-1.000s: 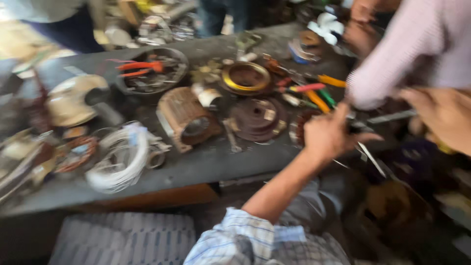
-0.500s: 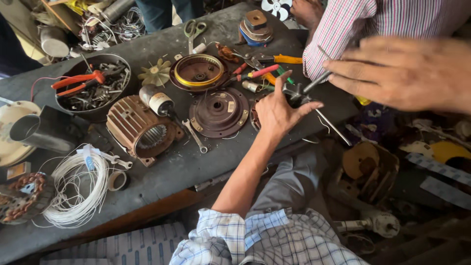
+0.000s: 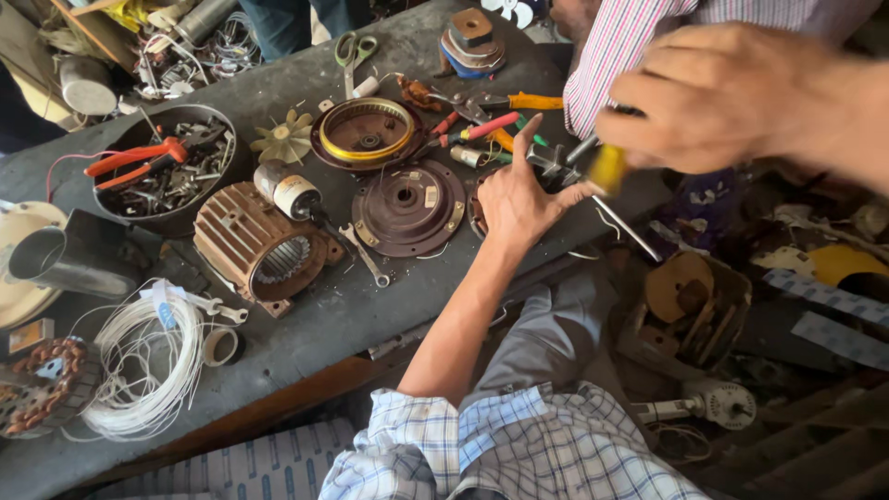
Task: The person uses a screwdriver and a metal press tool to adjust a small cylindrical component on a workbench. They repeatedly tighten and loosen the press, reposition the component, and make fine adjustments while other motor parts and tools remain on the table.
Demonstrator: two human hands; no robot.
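Daylight is even and soft across the table (image 3: 370, 315), with weak shadows. The right hand (image 3: 732, 93), nearest the lens, is motion-blurred. Beyond the table's right end, clutter lies dim.

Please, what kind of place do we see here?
Most likely a small workshop for repairing electric motors. The dark workbench carries a ribbed motor housing, a round motor end cover and a coil of white wire, with pliers and loose parts around them.

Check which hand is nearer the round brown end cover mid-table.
Left. The left hand lies spread just right of the end cover; the right hand is farther right, gripping a yellow-handled screwdriver.
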